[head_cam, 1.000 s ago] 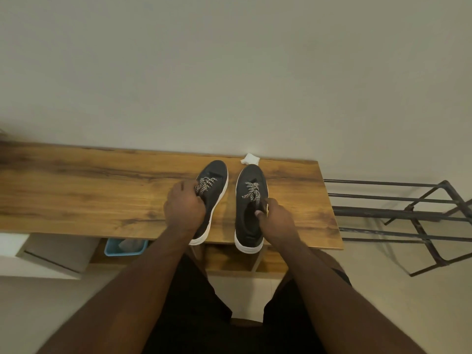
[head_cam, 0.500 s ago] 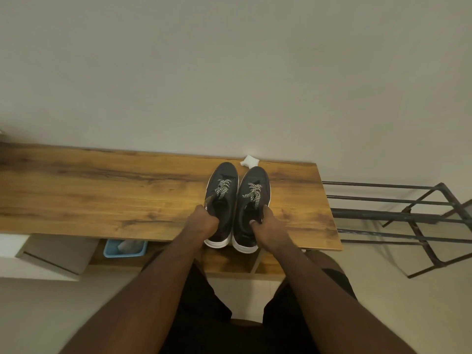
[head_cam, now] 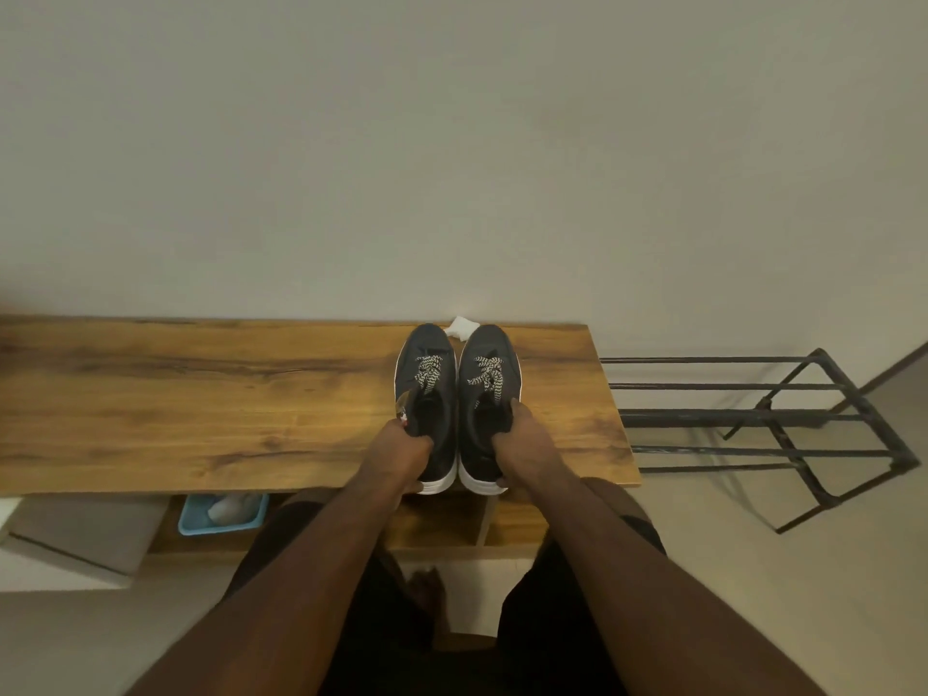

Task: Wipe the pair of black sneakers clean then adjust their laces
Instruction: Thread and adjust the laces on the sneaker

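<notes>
Far left, below the tabletop, a pale grey box-like block sits on the floor, partly cut by the frame edge. Just right of it, under the table edge, a small light blue plastic tray holds something pale and crumpled, too dim to identify. Above runs the long brown wood-grain tabletop, pushed against a plain off-white wall.

Toward the table's right end stands the pair of black sneakers with white soles, side by side, sides touching, toes to the wall, heels at the near edge. Left black sneaker has black-and-white patterned laces; a small tag with a bit of red shows at its left collar, writing too small to read. Left hand is closed around this shoe's collar on the outer side, fingers curled into the opening. Right black sneaker carries matching patterned laces; right hand grips its collar on the outer side, fingers tucked inside, thumb near the heel. No brand or logo readable on either shoe.

Behind the toes, between both shoes and against the wall, a small white crumpled wipe lies on the wood.

Right of the table, a black metal bar rack stands on the pale floor, apart from the tabletop
</notes>
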